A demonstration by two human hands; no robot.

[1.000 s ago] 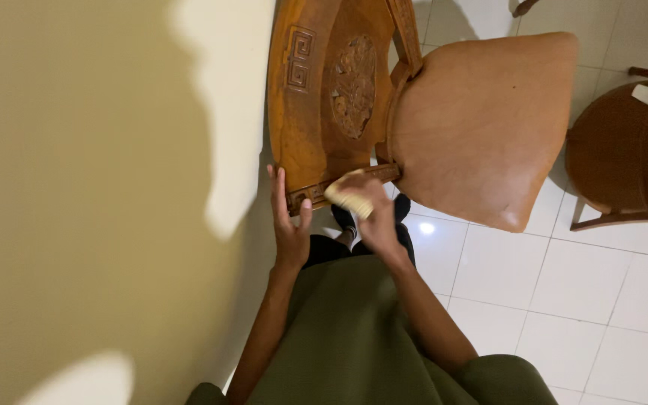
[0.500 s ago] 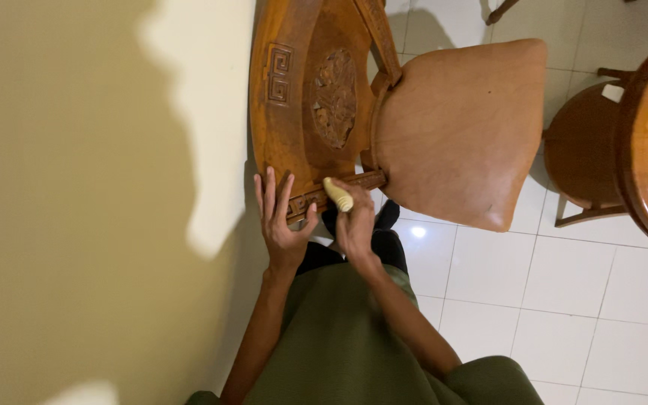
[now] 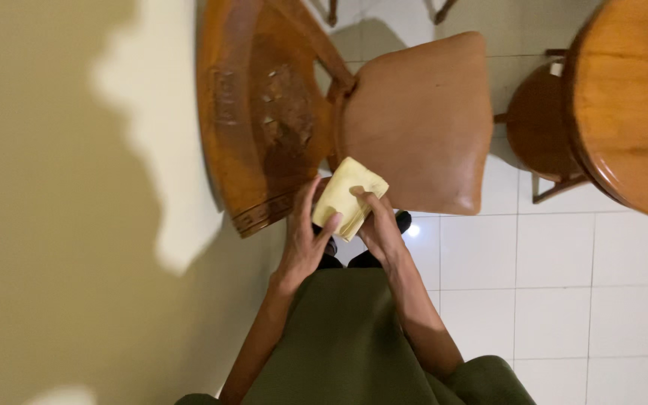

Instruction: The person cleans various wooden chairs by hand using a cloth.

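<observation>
Folded yellow cloth (image 3: 346, 196), judged soft, light and best gripped by its edges, pinched between left hand (image 3: 305, 244) and right hand (image 3: 379, 229) beside the wooden chair (image 3: 339, 112).

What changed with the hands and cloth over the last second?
Both hands came off the chair rail. The left hand let go of it and now grips the yellow cloth together with the right hand, the cloth opened flatter. Chair and table stayed put.

Olive-green top (image 3: 346, 345) w/ short sleeves — bare forearms, dark shoes (image 3: 403, 221).
</observation>
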